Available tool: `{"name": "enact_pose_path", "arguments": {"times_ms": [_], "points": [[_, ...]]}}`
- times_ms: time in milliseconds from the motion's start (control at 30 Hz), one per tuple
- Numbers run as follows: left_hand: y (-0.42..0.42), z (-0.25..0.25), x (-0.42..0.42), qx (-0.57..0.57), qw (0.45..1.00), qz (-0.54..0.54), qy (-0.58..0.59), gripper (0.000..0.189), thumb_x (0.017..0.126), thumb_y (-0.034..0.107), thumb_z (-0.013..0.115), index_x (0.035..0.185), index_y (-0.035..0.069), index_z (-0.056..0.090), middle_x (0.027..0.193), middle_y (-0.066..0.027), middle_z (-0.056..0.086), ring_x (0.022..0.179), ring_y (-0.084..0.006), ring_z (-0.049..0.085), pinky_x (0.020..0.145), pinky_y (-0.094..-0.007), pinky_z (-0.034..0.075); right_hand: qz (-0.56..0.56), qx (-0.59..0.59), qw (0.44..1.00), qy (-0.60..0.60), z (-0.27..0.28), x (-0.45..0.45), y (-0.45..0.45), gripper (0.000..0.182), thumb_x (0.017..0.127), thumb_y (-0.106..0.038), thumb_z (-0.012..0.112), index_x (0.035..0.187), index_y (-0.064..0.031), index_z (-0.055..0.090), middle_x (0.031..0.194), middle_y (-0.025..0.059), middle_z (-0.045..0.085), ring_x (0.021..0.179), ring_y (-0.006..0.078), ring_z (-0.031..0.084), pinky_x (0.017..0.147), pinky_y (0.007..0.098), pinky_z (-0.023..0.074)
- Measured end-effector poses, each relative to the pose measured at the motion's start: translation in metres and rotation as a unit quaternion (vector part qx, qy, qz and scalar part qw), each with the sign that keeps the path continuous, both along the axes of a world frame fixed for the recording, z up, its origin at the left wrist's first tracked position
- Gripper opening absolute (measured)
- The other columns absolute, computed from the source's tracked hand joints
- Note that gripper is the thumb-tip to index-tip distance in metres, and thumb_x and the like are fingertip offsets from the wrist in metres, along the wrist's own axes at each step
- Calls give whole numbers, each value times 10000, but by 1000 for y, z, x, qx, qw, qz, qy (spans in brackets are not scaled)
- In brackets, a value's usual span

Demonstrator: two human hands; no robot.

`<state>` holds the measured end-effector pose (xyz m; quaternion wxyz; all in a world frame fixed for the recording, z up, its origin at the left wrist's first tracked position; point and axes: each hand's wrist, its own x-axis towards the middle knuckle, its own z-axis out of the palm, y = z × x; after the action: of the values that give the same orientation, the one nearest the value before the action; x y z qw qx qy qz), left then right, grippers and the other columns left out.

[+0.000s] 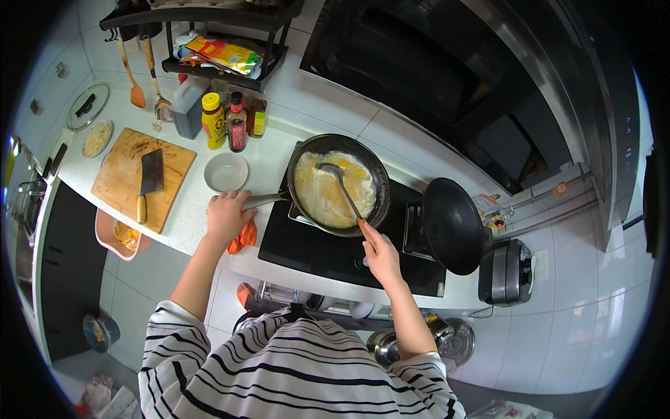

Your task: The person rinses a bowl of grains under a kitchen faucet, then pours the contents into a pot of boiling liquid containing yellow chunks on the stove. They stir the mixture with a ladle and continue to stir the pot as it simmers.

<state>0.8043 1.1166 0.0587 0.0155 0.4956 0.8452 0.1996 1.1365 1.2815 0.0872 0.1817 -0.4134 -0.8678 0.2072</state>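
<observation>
Egg (335,196), yellow and white and partly set, covers the bottom of a dark frying pan (383,183) on the left side of the black stove (324,256). My left hand (227,212) grips the pan's handle (267,199) at its outer end. In my right hand (383,255) is the wooden handle of a metal ladle (344,183), whose bowl rests in the egg towards the far side of the pan. A grey-white bowl (226,173) stands on the counter just beyond my left hand, and an orange cloth (243,238) lies beneath that hand.
A cleaver (152,173) lies on a wooden cutting board (123,162). Sauce bottles (237,123) and a plastic jug (187,110) stand by the wall. On the stove's right sits a black wok (451,225), tilted, beside a rice cooker (505,272). A range hood (419,73) overhangs the back.
</observation>
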Motion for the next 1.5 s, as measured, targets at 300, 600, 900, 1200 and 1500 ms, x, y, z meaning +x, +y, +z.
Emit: {"name": "enact_pose_path", "arguments": {"times_ms": [300,600,900,1200,1500], "points": [[0,1,0,4,1000,-7,3,390,800,365,689,1120,147,642,949,-68,650,951,-267,619,838,-394,462,0,-97,995,-18,48,42,-32,455,849,-106,659,1293,-161,580,1100,162,652,1004,340,634,853,371,508],[0,2,1,13,1000,-3,8,384,788,344,701,1111,144,644,929,-62,648,936,-260,624,827,-391,463,-9,-247,969,5,87,61,-54,458,865,-29,649,1312,-80,563,1244,139,631,1109,215,619,937,288,458],[0,3,1,2,1000,2,4,385,789,334,700,1125,155,641,938,-64,648,931,-263,626,828,-393,467,15,-202,979,23,34,31,-46,483,889,-92,613,1357,-123,499,1239,163,620,1118,307,616,922,334,480],[0,3,0,-11,1000,2,-9,398,802,381,685,1132,162,644,950,-63,649,952,-260,618,835,-401,462,-8,9,998,-66,-10,-14,-11,500,912,-162,568,1393,-227,451,1067,167,641,908,374,642,744,444,536],[0,-1,0,4,1000,0,9,407,797,388,690,1126,153,643,945,-63,653,950,-262,621,827,-402,461,-101,97,990,-28,-37,6,21,514,903,-187,586,1394,-268,458,959,132,638,821,358,649,711,448,539]]}}
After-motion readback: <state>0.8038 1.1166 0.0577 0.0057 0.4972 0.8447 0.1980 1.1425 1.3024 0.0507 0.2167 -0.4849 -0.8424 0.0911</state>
